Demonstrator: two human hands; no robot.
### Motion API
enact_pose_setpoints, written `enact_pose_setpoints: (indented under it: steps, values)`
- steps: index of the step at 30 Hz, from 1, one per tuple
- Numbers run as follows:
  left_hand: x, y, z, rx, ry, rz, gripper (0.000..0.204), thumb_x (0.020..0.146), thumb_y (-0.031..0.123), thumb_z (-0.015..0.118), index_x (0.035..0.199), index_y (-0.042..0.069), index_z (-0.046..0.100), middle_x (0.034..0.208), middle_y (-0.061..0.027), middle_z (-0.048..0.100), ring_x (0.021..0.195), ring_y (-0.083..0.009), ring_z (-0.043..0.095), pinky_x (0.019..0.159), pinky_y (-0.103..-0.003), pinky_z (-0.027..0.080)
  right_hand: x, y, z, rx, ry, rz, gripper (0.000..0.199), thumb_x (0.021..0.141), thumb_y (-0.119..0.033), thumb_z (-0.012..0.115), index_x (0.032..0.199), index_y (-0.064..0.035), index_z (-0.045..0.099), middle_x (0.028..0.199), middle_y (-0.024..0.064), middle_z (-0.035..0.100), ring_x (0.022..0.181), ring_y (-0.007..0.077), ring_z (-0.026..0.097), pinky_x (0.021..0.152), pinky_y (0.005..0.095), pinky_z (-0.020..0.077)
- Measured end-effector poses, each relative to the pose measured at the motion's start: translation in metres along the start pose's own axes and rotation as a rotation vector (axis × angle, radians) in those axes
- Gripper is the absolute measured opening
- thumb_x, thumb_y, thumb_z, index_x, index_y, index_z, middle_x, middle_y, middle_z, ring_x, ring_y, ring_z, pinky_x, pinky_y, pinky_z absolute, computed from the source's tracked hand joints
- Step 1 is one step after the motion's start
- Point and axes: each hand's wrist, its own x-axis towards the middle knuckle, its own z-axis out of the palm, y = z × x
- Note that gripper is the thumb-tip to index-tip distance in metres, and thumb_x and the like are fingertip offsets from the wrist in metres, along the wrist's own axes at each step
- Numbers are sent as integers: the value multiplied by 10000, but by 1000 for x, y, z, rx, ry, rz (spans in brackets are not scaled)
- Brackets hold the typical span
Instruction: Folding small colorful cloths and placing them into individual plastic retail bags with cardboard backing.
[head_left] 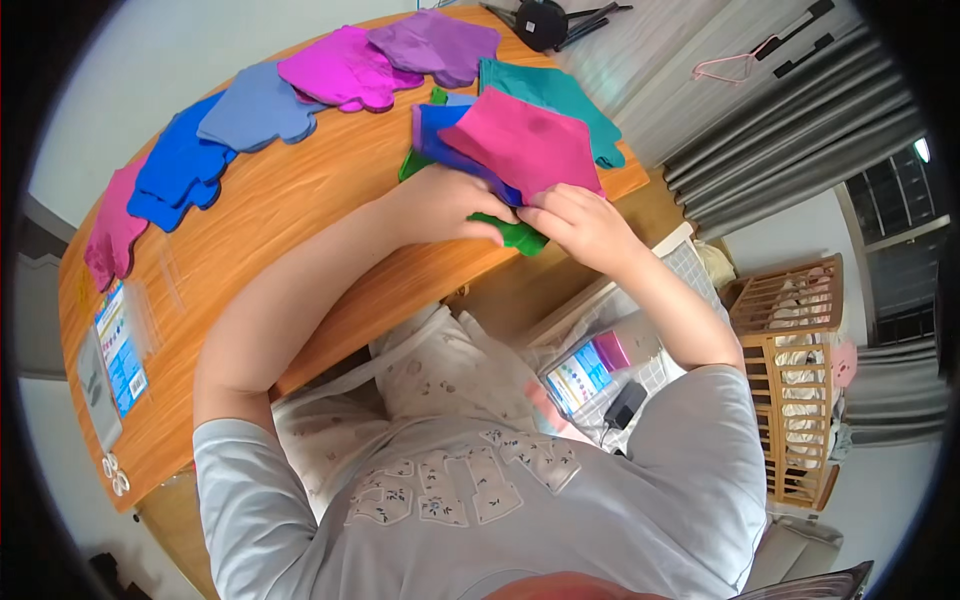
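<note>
A pink cloth piece [540, 140] lies fanned over a blue one [437, 133] at the table's right end. Beneath them, bits of a green cloth piece [522, 236] stick out toward the near table edge. My right hand [577, 228] pinches the near edge of the pink cloth with thumb and fingers. Close beside it, my left hand [455, 207] is curled on the blue cloth's near edge, its thumb by the green piece; its fingertips are partly hidden. A teal cloth piece [550, 95] lies just behind the pink one.
Wavy-edged cloth piles follow the far edge: purple [440, 45], magenta [345, 65], grey-blue [260, 105], blue [180, 170] and pink [118, 225]. A printed package [122, 350] and white scissors [115, 473] lie at left. Another package [578, 378] and a black adapter [625, 405] rest below the table's right side.
</note>
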Motion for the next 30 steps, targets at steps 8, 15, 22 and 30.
enact_pose_setpoints:
  steps: [8, 15, 22, 30]
  values:
    - [8, -9, 19, -121, 353, 141, 172, 896, 195, 735, 994, 59, 773, 943, -103, 758, 839, -254, 716, 755, -346, 548, -6, -21, 19, 452, 251, 474, 194, 859, -49, 737, 1051, -27, 722, 894, 111, 650, 825, 252, 639, 709, 351, 510]
    - [11, 5, 19, -214, 364, -41, 166, 874, 179, 748, 950, 34, 777, 921, -101, 762, 836, -230, 722, 747, -329, 546, 4, -28, 3, 535, 207, 636, 154, 898, -123, 725, 1026, -37, 728, 905, 122, 680, 833, 305, 670, 730, 385, 534]
    - [9, 3, 22, -228, 450, -67, 195, 858, 213, 759, 960, 48, 781, 893, -109, 761, 809, -218, 724, 731, -321, 549, 6, -21, 2, 549, 163, 665, 129, 880, -94, 735, 980, -14, 729, 905, 116, 690, 822, 267, 670, 695, 350, 523]
    - [-2, 3, 12, -244, 534, -33, 202, 850, 247, 757, 957, 77, 731, 928, -39, 697, 826, -190, 691, 710, -334, 519, 6, -11, 6, 573, 168, 750, 164, 827, -115, 810, 883, -9, 698, 857, 31, 673, 732, 110, 595, 622, 275, 464]
